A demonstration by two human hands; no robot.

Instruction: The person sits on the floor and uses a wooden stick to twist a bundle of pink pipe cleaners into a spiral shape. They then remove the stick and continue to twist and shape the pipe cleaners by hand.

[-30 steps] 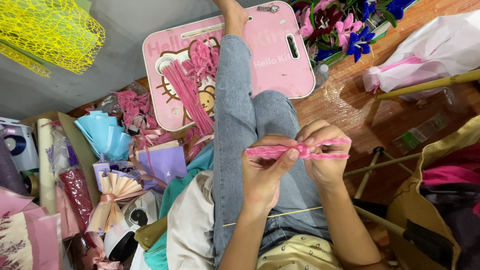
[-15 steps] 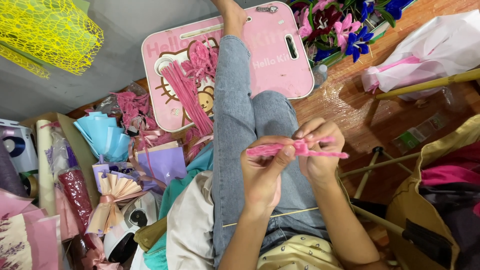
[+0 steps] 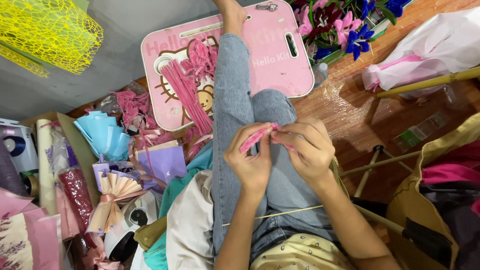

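Note:
My left hand point(image 3: 250, 157) and my right hand point(image 3: 306, 147) meet above my jeans-clad knee, both pinching a fuzzy pink pipe cleaner point(image 3: 254, 137). The pipe cleaner is folded short between my fingertips, most of it hidden by my fingers. A thin wooden stick point(image 3: 272, 215) lies across my lap below the hands. Beyond my leg a pink lap tray point(image 3: 280, 60) carries a bundle of pink pipe cleaners point(image 3: 187, 90).
Blue and lilac wrapping paper point(image 3: 107, 137), a paper fan point(image 3: 117, 187) and rolls lie at the left. Yellow mesh point(image 3: 47, 32) hangs top left. Blue and pink artificial flowers point(image 3: 345, 25) stand at the top, a white-pink wrap point(image 3: 425, 50) right, a tan bag point(image 3: 430, 200) lower right.
The pipe cleaner was stretched out straight between my hands; now it is bent up short and my hands have come closer together over the knee.

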